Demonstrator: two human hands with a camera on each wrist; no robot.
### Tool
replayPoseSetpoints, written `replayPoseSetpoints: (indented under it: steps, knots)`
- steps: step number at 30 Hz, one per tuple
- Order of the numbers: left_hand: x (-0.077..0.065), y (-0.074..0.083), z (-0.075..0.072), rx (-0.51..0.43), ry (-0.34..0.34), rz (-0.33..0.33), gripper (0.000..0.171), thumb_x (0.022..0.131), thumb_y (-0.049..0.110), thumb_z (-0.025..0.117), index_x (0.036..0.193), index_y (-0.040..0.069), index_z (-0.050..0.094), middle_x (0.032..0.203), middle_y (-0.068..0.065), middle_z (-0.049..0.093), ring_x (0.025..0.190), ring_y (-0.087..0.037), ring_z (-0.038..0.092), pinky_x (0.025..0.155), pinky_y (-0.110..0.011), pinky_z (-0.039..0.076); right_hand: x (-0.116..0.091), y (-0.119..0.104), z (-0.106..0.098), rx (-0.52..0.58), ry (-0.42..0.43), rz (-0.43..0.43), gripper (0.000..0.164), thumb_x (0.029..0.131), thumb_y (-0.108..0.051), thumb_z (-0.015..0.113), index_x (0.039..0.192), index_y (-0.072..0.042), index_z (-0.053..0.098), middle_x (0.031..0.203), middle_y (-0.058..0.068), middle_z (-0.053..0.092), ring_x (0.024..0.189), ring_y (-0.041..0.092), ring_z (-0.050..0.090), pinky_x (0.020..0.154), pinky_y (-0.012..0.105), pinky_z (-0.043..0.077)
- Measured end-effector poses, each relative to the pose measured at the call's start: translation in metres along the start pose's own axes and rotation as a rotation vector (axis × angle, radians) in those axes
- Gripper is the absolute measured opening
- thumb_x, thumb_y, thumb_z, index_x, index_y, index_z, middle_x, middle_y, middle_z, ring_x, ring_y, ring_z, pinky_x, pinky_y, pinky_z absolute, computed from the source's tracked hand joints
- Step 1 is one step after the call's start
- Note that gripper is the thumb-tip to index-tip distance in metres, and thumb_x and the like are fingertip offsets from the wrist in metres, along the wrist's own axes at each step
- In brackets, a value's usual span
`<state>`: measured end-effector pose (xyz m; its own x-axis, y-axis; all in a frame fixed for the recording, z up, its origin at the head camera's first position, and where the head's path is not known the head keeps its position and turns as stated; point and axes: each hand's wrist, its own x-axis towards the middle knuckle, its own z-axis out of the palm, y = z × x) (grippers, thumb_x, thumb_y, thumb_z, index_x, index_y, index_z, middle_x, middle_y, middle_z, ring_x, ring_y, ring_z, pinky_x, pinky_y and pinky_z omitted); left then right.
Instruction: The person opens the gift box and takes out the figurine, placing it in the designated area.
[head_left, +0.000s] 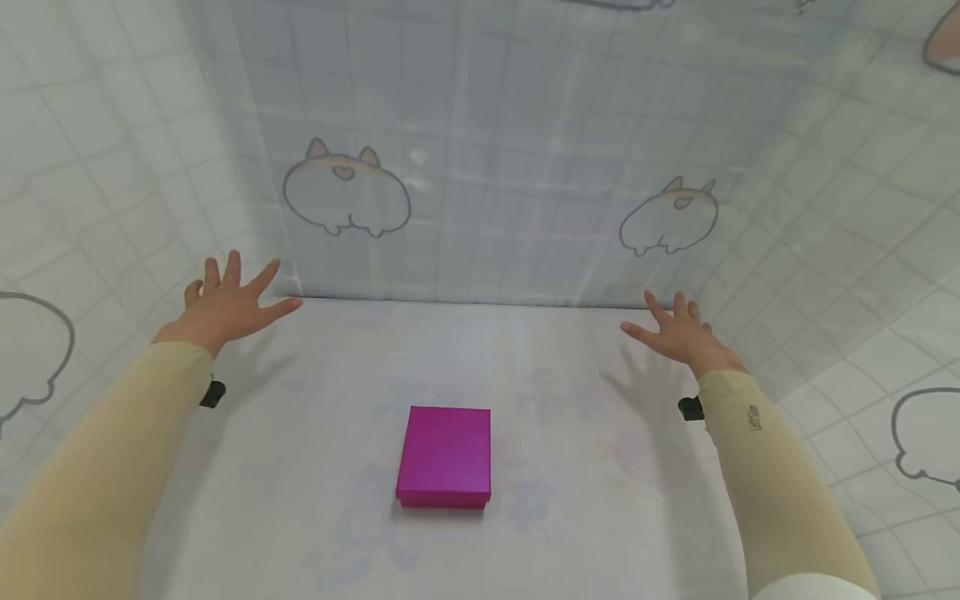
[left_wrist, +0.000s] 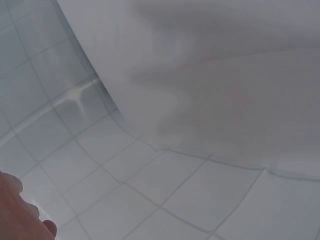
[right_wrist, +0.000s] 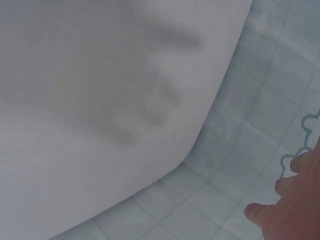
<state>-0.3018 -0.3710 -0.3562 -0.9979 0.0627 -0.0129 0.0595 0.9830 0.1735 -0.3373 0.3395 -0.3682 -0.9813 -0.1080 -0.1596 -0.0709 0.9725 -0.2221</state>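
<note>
A magenta lidded box [head_left: 446,454] sits on the pale table near the middle front in the head view. Off to its left, my left hand [head_left: 225,307] is raised over the table's far left corner with fingers spread, holding nothing. My right hand [head_left: 681,332] is held likewise over the far right corner, fingers apart and nothing in it. Both hands are well away from the box. The left wrist view catches part of the left hand [left_wrist: 22,212] at its lower left edge; the right wrist view has part of the right hand [right_wrist: 295,200] at lower right.
The white table top [head_left: 555,517] carries faint printed patterns and the shadows of both arms. Behind it hangs a grid-patterned sheet [head_left: 495,208] with cartoon animal outlines, and similar sheets line the left and right sides. Dark straps or devices show at both wrists.
</note>
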Motion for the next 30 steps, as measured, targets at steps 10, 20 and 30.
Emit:
replayPoseSetpoints:
  steps: [10,20,30]
  knots:
    - [-0.003,0.013,0.011,0.016,0.026,0.010,0.096,0.089,0.080,0.034,0.159,0.027,-0.004,0.151,-0.036,-0.024,0.133,-0.064,-0.021,0.095,-0.082,0.005,-0.006,-0.004,0.005,-0.001,0.019,-0.054,0.103,0.084,-0.085,0.035,0.158,-0.029,-0.010,0.157,0.026,-0.024,0.141,0.054,-0.015,0.099,0.082,0.008]
    - [-0.014,0.025,0.024,-0.029,0.064,0.024,0.094,0.090,0.078,0.036,0.159,0.028,-0.003,0.152,-0.038,-0.018,0.131,-0.065,-0.021,0.093,-0.083,0.009,-0.017,-0.008,0.013,0.015,0.064,-0.101,0.103,0.085,-0.083,0.037,0.160,-0.024,-0.002,0.160,0.024,-0.015,0.144,0.051,-0.004,0.102,0.078,0.015]
    - [-0.029,0.034,0.038,-0.068,0.084,0.018,0.095,0.090,0.078,0.038,0.159,0.027,-0.002,0.155,-0.037,-0.006,0.136,-0.065,-0.001,0.094,-0.081,0.013,-0.039,-0.030,0.022,0.027,0.115,-0.160,0.098,0.089,-0.078,0.041,0.160,-0.021,0.005,0.162,0.023,-0.004,0.146,0.048,0.002,0.105,0.074,0.019]
